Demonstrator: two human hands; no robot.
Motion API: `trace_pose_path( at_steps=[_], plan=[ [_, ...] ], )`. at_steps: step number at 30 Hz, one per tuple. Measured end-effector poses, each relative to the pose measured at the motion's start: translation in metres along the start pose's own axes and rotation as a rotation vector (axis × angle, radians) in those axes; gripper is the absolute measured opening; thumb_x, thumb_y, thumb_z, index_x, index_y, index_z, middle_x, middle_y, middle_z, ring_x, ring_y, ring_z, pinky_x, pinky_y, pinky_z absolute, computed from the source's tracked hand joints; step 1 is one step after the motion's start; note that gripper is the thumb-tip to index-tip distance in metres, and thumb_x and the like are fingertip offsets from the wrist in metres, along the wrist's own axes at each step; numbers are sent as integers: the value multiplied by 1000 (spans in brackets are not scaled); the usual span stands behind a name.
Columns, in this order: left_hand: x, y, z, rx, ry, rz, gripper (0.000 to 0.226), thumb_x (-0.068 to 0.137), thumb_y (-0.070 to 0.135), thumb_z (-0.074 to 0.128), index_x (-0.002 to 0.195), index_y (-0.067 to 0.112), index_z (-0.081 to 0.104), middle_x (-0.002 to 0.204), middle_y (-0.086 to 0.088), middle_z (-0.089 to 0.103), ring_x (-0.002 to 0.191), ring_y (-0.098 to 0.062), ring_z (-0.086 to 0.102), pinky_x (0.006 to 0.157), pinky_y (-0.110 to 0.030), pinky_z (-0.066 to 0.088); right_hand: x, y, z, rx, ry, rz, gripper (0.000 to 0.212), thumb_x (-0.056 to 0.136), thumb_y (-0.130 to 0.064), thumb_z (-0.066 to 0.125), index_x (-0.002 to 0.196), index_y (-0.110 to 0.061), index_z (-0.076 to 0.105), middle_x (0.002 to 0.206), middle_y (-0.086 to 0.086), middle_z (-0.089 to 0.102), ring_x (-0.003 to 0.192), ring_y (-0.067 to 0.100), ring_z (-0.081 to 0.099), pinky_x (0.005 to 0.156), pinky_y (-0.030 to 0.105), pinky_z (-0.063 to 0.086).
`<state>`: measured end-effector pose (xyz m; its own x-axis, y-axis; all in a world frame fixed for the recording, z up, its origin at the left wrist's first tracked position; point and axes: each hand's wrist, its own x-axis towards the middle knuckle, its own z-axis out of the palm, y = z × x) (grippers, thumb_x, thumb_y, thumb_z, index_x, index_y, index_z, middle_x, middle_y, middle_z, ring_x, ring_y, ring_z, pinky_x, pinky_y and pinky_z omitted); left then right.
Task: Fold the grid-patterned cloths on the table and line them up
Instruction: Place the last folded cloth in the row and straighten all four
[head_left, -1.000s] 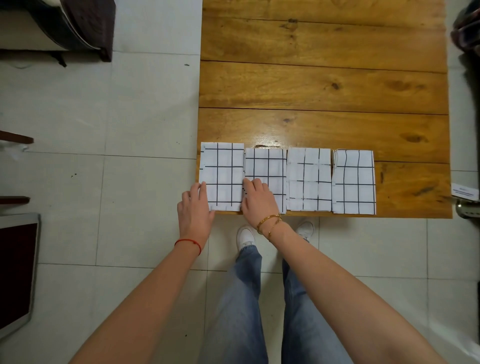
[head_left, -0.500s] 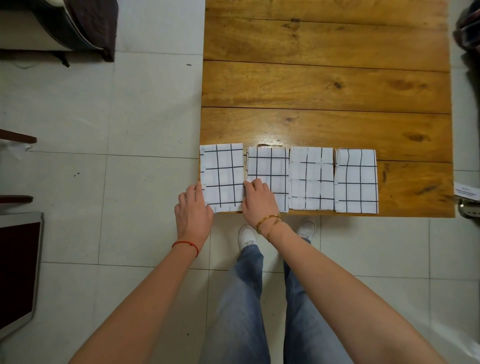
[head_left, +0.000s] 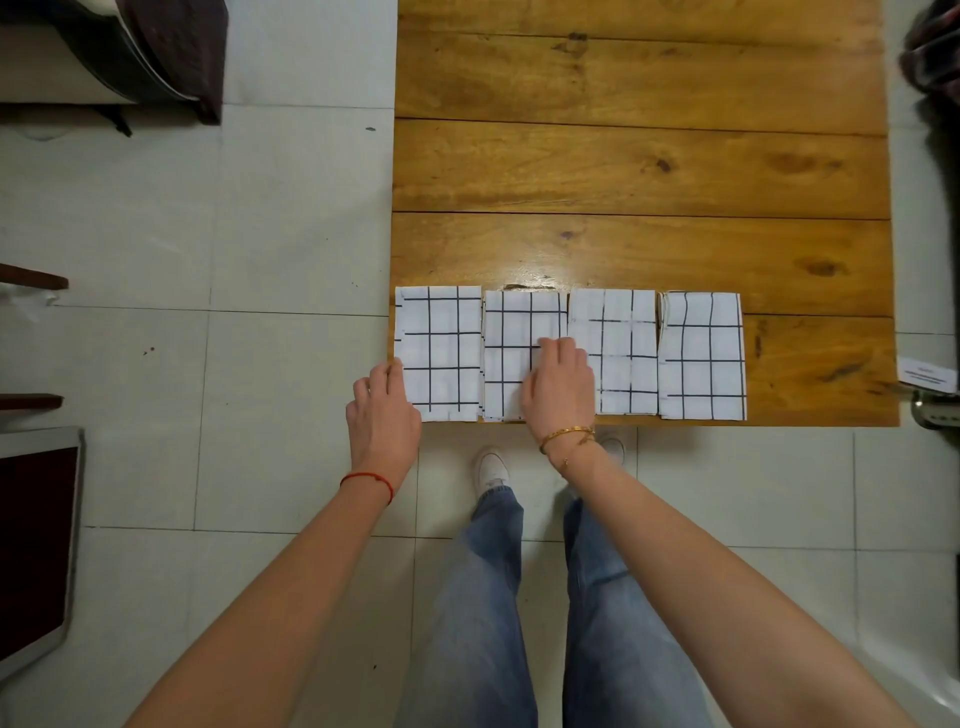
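Wooden worktop carries four folded cloths (long axes pointing away); both hands rest flat, released, on the leftmost two.

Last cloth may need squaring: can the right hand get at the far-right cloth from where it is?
Probably yes. The right hand rests on the second cloth; only the flat third cloth lies between it and the far-right cloth, with nothing standing in the way.

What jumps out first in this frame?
Four folded grid cloths lie side by side along the near edge of the wooden table. The left hand touches the leftmost cloth's outer edge; the right hand rests on the second cloth.
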<state>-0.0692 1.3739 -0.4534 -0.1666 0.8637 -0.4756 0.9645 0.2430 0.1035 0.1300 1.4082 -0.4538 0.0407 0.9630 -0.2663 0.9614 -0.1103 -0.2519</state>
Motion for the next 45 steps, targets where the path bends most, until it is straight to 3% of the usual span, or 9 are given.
trace_pose_path(
  at_steps=[4, 7, 16, 23, 28, 35, 45],
  plan=[
    [2, 6, 0, -4, -15, -5, 56, 92, 10, 46, 147, 9, 31, 145, -10, 37, 118, -28, 41, 87, -38, 42, -2, 26, -3, -82, -63, 136, 41, 76, -8, 56, 117, -1, 51, 105, 17, 54, 92, 32, 51, 70, 38, 43],
    [3, 9, 2, -9, -19, -3, 57, 93, 10, 45, 147, 8, 31, 146, -9, 36, 119, -29, 40, 89, -39, 41, -5, 34, 0, -77, -143, 63, 40, 81, -8, 50, 120, -1, 49, 111, 17, 52, 97, 33, 48, 75, 38, 40],
    [-2, 18, -1, -2, 19, -37, 57, 92, 10, 46, 147, 10, 30, 148, -9, 34, 121, -29, 40, 92, -40, 41, -5, 50, -4, -15, -108, -7, 40, 81, -8, 49, 120, -3, 49, 109, 15, 52, 95, 31, 49, 74, 36, 40],
    [-20, 101, 1, -70, 76, 130, 59, 93, 8, 47, 148, 14, 28, 151, -4, 32, 129, -22, 36, 104, -35, 37, -2, 114, -32, 25, 8, 114, 40, 85, -11, 49, 125, -5, 49, 112, 15, 52, 96, 28, 50, 79, 36, 45],
    [-26, 166, 14, -103, 57, 201, 58, 94, 12, 45, 149, 15, 27, 151, -3, 31, 128, -21, 35, 102, -33, 36, -2, 172, -52, -29, 25, 165, 40, 87, -12, 51, 127, -5, 48, 116, 15, 52, 99, 28, 50, 83, 37, 46],
    [-21, 206, 24, -110, 15, 144, 59, 92, 11, 46, 148, 13, 26, 150, -4, 31, 124, -22, 38, 97, -33, 39, 6, 234, -62, -76, -36, 225, 41, 88, -15, 49, 128, -7, 45, 119, 15, 51, 102, 29, 48, 84, 38, 46],
    [-18, 223, 33, -136, -30, -1, 60, 93, 9, 46, 149, 10, 25, 152, -7, 31, 130, -24, 37, 99, -36, 40, 15, 242, -63, 14, -90, 150, 40, 89, -14, 47, 128, -4, 46, 117, 16, 49, 99, 27, 47, 85, 35, 44]
  ],
)
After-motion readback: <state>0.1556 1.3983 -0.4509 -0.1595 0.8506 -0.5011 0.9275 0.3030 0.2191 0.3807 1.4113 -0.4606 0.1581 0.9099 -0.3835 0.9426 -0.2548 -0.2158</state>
